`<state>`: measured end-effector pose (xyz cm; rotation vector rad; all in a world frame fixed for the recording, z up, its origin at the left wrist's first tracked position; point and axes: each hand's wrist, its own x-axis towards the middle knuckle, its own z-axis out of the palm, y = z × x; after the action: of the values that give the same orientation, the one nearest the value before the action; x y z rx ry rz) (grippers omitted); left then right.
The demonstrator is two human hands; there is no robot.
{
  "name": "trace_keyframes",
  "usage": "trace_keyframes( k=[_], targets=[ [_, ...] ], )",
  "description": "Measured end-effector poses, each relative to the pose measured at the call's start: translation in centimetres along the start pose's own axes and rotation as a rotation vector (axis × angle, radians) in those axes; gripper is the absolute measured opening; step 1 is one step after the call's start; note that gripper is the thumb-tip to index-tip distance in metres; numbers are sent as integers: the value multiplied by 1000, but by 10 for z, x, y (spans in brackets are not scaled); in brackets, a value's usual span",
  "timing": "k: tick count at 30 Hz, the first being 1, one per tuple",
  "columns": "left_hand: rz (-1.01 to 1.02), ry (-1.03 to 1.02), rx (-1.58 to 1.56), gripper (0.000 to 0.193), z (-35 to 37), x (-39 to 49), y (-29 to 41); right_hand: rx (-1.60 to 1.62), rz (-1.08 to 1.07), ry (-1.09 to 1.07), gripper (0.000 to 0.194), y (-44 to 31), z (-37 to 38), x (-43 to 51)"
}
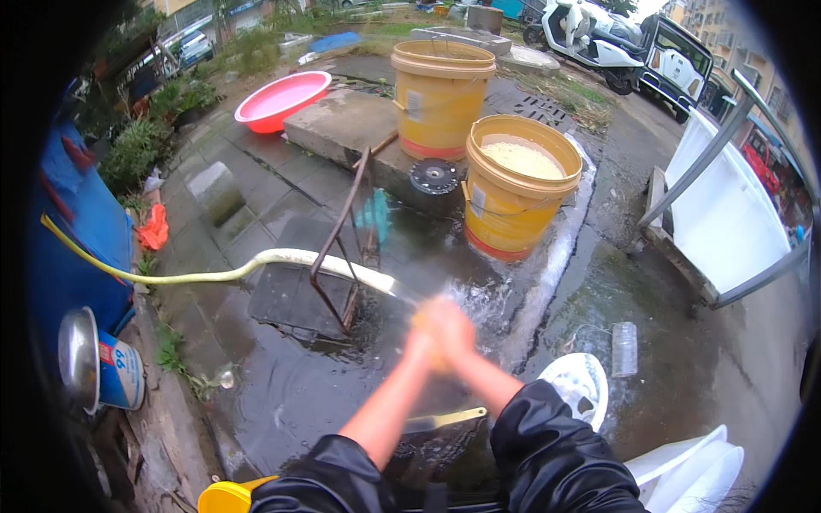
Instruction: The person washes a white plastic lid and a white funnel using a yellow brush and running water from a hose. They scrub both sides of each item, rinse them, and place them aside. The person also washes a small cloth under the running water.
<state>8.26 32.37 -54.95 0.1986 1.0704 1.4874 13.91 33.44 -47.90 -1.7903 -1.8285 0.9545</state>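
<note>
Water runs from the end of a pale yellow hose (333,263), which passes through a rusty metal frame (346,237). My left hand (420,336) and my right hand (452,324) are pressed together in front of the hose end, in the splashing water. Both are blurred; something yellowish shows between or under them, and I cannot tell what it is. Below my forearms lies a tool with a pale yellow handle (458,417), its dark blade partly hidden by my left forearm. Beyond my hands stands a yellow bucket (513,218) holding pale, grainy contents in liquid.
Another yellow bucket (439,96) stands behind, near a concrete slab (346,122) and a pink basin (282,106). A metal bowl (80,359) leans on a blue-and-white bucket (122,375) at left. A clear plastic bottle (624,349) lies right, near a white patterned shoe (580,385).
</note>
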Motion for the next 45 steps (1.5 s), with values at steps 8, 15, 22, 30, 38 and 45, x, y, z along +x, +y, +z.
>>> trace_keyframes(
  k=[8,15,22,30,38,45],
  targets=[
    [-113,89,-28,30,-18,4,0,381,77,13,28,1,4,-11],
    [-146,-95,-121,34,5,-19,30,30,-131,36,23,14,-26,6],
    [-11,-232,-108,42,24,-29,68,-34,-119,-34,63,57,-60,43],
    [317,-96,1300,37,25,-49,38,-94,260,479,23,89,-100,72],
    [-58,610,1314,43,-65,-34,63,952,-150,-680,35,10,-93,49],
    [417,284,949,29,-58,8,60,-255,-43,117,25,4,-107,41]
  ],
)
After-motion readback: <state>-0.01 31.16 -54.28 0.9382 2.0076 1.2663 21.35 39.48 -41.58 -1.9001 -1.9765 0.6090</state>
